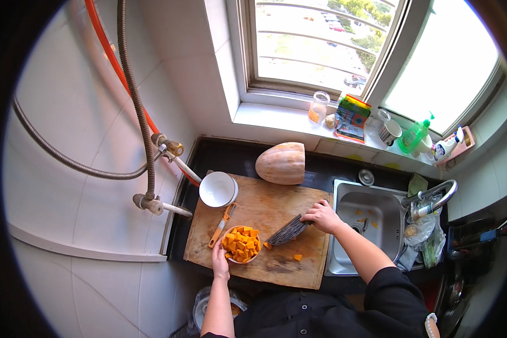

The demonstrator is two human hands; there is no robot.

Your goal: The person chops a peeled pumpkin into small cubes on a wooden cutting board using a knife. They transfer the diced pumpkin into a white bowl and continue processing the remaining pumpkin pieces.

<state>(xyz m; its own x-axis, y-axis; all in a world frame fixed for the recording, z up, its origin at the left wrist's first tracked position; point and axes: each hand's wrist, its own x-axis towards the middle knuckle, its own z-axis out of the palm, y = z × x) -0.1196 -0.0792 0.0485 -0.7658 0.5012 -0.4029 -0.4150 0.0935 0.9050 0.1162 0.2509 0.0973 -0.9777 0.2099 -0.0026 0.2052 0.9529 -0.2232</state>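
My left hand [220, 260] cups the left side of a bowl [241, 262] heaped with orange pumpkin pieces [241, 243]. In my right hand [324, 217] is the handle of a kitchen knife with a broad, dark patterned blade [286, 231]. The blade leans over the wooden cutting board [279, 270], its tip a little right of the bowl. A few loose pieces lie by the blade, and one pumpkin cube [297, 257] sits apart nearer the board's front edge. A peeler [222, 224] with an orange handle rests left of the bowl.
Stacked white bowls [216, 189] stand at the board's back left corner. A large cut pumpkin piece [281, 163] lies behind the board. To the right is a steel sink [337, 253] with a faucet [450, 190] and plastic bags [422, 232]. Bottles and a packet [352, 118] line the windowsill.
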